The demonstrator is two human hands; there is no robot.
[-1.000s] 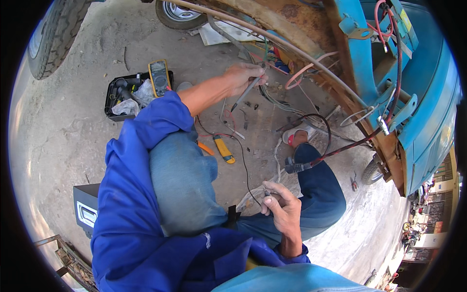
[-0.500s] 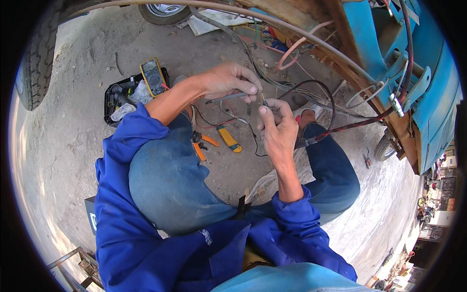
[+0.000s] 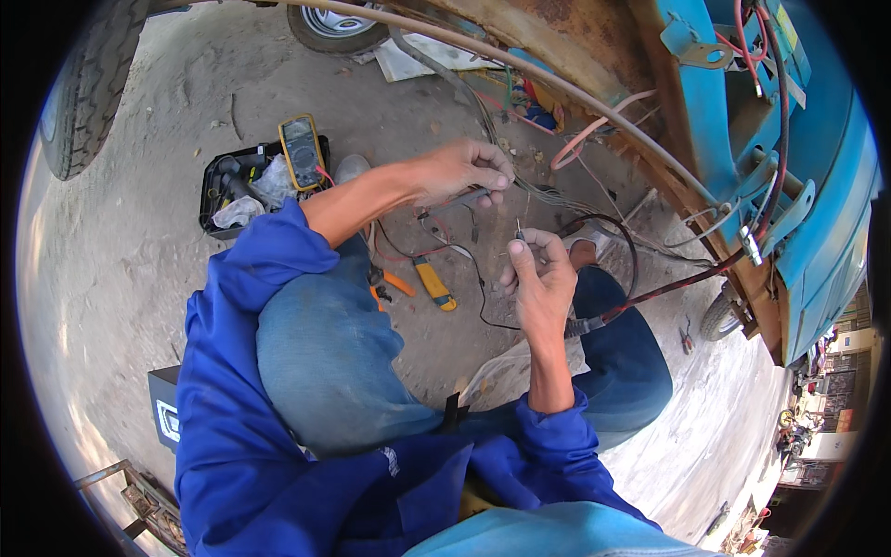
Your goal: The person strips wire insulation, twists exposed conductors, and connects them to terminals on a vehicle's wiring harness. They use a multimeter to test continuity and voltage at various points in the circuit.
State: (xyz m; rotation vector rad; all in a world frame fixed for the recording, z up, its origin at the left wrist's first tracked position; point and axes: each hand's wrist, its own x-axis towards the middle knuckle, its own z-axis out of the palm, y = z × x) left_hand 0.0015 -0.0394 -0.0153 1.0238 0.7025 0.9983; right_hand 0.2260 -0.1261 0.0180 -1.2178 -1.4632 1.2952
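My left hand (image 3: 469, 174) is closed, thumb against fingers, on a thin grey cable (image 3: 453, 201) that slants down toward the left. Just below and to the right, my right hand (image 3: 541, 283) pinches a slim dark piece with a thin, pale, metallic-looking tip (image 3: 520, 227) pointing up. Whether that is a wire end or a probe, I cannot tell. A gap separates the two hands. Under them, thin black and red leads (image 3: 478, 269) trail over the ground. A thick dark cable (image 3: 640, 299) runs from beside my right wrist to the blue metal frame.
A yellow multimeter (image 3: 303, 153) leans on a black tool case (image 3: 215, 186) at left. Between my knees lie a yellow-and-grey tool (image 3: 433, 283) and an orange-handled tool (image 3: 399, 283). The blue vehicle frame (image 3: 691, 130) overhangs at right, with small pliers (image 3: 686, 336) on the ground below.
My hands have moved apart; the dark piece's tip was close to my left fingers before. My right hand sits lower now. The whole view has shifted slightly.
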